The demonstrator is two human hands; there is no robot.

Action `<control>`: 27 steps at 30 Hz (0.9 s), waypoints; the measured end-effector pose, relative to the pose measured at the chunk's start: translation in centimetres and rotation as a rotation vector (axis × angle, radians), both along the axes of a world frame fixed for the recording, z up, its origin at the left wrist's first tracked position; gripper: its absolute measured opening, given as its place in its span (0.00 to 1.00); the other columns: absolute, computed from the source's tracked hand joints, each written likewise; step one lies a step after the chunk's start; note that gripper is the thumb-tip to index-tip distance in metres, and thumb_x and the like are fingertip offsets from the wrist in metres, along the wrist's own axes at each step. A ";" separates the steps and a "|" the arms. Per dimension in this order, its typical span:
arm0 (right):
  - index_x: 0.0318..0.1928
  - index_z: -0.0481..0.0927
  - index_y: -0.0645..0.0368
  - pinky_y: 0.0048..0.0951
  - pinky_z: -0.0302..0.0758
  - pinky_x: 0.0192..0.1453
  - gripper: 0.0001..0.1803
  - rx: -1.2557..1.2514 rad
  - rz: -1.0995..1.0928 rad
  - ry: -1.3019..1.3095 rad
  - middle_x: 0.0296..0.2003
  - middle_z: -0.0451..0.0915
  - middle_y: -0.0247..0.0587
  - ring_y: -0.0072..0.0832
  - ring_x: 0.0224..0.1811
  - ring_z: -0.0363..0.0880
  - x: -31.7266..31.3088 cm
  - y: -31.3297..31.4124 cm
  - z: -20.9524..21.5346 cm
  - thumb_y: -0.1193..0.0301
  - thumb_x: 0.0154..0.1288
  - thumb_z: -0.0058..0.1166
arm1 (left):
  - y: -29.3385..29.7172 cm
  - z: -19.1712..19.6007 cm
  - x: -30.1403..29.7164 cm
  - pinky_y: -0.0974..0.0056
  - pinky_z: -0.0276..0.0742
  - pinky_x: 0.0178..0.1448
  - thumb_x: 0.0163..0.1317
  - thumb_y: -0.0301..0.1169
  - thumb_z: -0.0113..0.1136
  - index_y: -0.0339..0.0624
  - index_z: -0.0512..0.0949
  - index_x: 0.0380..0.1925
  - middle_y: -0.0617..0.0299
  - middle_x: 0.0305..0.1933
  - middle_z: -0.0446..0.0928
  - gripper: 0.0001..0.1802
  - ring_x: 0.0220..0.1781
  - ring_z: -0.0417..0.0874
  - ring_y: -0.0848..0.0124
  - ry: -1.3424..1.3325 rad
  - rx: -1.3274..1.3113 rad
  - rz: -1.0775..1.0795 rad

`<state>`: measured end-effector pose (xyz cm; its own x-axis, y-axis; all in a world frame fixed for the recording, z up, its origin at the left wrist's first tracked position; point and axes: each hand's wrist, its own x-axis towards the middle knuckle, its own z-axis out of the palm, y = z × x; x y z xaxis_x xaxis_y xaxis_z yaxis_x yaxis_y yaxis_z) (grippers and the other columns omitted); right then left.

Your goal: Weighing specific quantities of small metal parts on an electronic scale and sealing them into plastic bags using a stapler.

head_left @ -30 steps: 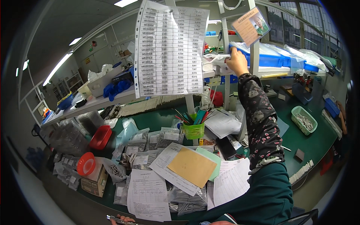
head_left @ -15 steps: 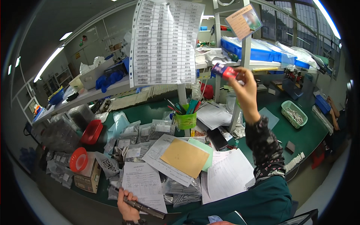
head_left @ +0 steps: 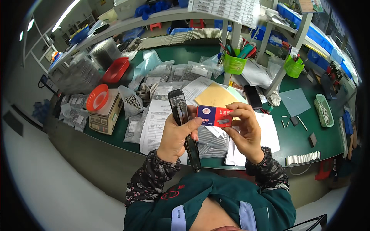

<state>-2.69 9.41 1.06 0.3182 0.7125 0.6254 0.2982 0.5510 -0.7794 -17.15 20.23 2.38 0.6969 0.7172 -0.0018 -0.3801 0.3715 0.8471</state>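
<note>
My left hand (head_left: pixel 174 136) is closed around a long black stapler (head_left: pixel 179 103), whose upper end shows a bare metal channel. The stapler stands nearly lengthwise, its lower end hanging past the table's front edge. The left thumb also touches the left end of a small red and blue staple box (head_left: pixel 214 116). My right hand (head_left: pixel 247 131) pinches that box at its right end between thumb and fingers. Both hands are close together over papers (head_left: pixel 155 125), a tan envelope (head_left: pixel 216 96) and clear bags of metal pins (head_left: pixel 212 142).
A scale (head_left: pixel 106 115) bearing a red plastic dish (head_left: pixel 98 97) stands on the left, beside bagged parts (head_left: pixel 133 103). Green pen holders (head_left: pixel 234 63) are near the shelf posts. A dark phone (head_left: pixel 253 96) and a pale green basket of pins (head_left: pixel 323 109) lie to the right.
My right hand has come down from shelf height with the staple box. My left hand has risen with the stapler and moved right to meet it. The view has tilted downward.
</note>
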 end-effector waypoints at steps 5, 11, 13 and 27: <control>0.44 0.67 0.62 0.21 0.75 0.39 0.22 -0.029 -0.015 0.007 0.49 0.62 0.44 0.27 0.48 0.69 -1.2 -0.8 -0.6 0.90 0.45 0.51 | -0.2 -0.3 -1.3 0.74 0.69 0.19 0.48 0.21 0.59 0.34 0.69 0.37 0.61 0.26 0.73 0.14 0.16 0.71 0.77 -0.006 -0.011 -0.017; 0.44 0.66 0.63 0.22 0.76 0.41 0.20 -0.036 -0.034 -0.030 0.49 0.62 0.44 0.28 0.49 0.68 -1.6 -1.6 -0.6 0.88 0.47 0.51 | -0.6 -0.3 -1.9 0.76 0.68 0.20 0.47 0.19 0.60 0.34 0.70 0.38 0.62 0.26 0.73 0.16 0.18 0.71 0.79 0.046 0.082 -0.003; 0.43 0.66 0.65 0.24 0.77 0.41 0.18 -0.034 0.026 0.201 0.49 0.61 0.44 0.28 0.49 0.67 -1.7 -1.7 -0.6 0.85 0.50 0.51 | -0.6 -0.2 -2.0 0.76 0.68 0.20 0.47 0.19 0.60 0.34 0.70 0.38 0.62 0.26 0.72 0.16 0.18 0.71 0.80 0.041 0.084 -0.030; 0.48 0.63 0.65 0.26 0.77 0.40 0.21 -0.154 0.210 0.441 0.49 0.65 0.43 0.29 0.50 0.68 -0.5 -2.8 -1.0 0.82 0.53 0.51 | -0.5 -1.3 -1.6 0.81 0.53 0.23 0.39 0.19 0.66 0.40 0.71 0.40 0.75 0.27 0.68 0.24 0.22 0.59 0.89 0.167 0.587 -0.032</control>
<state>-3.19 6.65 0.01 0.3681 0.8627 0.3467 -0.1822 0.4326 -0.8830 -18.76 19.71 1.03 0.7423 0.6104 0.2764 -0.2207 -0.1669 0.9610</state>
